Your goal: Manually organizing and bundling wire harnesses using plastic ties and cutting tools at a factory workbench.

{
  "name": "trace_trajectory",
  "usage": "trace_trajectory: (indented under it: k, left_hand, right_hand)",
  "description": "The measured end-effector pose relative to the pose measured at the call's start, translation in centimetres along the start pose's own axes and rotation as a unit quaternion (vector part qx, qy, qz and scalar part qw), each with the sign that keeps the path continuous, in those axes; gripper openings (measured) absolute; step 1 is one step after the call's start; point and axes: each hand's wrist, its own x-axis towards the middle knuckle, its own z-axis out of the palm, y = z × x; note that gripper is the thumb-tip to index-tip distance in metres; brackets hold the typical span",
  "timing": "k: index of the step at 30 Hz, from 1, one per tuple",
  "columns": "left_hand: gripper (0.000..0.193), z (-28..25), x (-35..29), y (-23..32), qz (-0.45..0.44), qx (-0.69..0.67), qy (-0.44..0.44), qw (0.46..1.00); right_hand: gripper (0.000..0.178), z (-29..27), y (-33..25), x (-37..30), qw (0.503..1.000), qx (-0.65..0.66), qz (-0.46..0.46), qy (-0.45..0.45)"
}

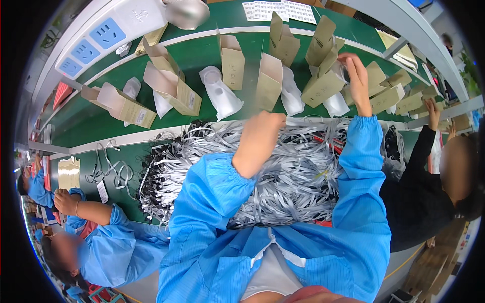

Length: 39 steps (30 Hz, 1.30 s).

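My left hand (258, 139) is above the front ledge, its fingers curled together. Whatever it may hold is hidden, and a blur lies just beyond it near an open tan cardboard box (269, 81). Further right, my right hand (357, 81) has its fingers bent over the upper edge of another open tan cardboard box (323, 86), with the thumb out of sight. White wrapped pieces (291, 93) lie between the boxes. Below my hands spreads a large heap of grey flat cables (293, 177) with black ends.
More open boxes (174, 91) stand along the green shelf (202, 55). A white power strip (108, 33) is at upper left, label sheets (278, 10) at the back. One co-worker in blue (121, 247) sits at left, another in black (422, 207) reaches toward boxes at right.
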Motion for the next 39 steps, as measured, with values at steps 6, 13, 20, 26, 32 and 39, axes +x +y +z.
trace_trajectory:
  k: [6,13,20,26,32,39]
  left_hand:
    - [0.008,-0.6,-0.1,0.8,-0.006,0.012,0.030,0.999]
    - [0.014,-1.2,-0.5,-0.2,0.035,-0.065,-0.012,0.997]
    - [0.019,-4.0,-0.8,1.7,0.018,-0.064,0.059,0.996]
    - [0.017,-6.6,-1.0,2.6,-0.022,-0.283,-0.065,0.957]
    - [0.017,-9.4,-1.7,1.4,-0.058,-0.365,-0.109,0.923]
    - [0.011,-10.5,-0.9,3.3,0.024,-0.232,0.046,0.971]
  right_hand:
    - [0.029,1.3,-1.9,0.0,0.985,-0.001,-0.048,0.165]
    - [0.029,0.9,-5.9,-3.4,0.984,-0.043,-0.086,0.151]
    - [0.017,7.5,-11.5,-5.4,0.968,-0.001,0.015,-0.251]
    - [0.015,4.9,-14.3,-4.8,0.943,0.193,0.164,-0.217]
    - [0.018,2.1,-18.4,-3.2,0.977,0.119,0.083,-0.153]
    - [0.040,4.3,-18.4,-3.5,0.966,-0.040,-0.090,-0.238]
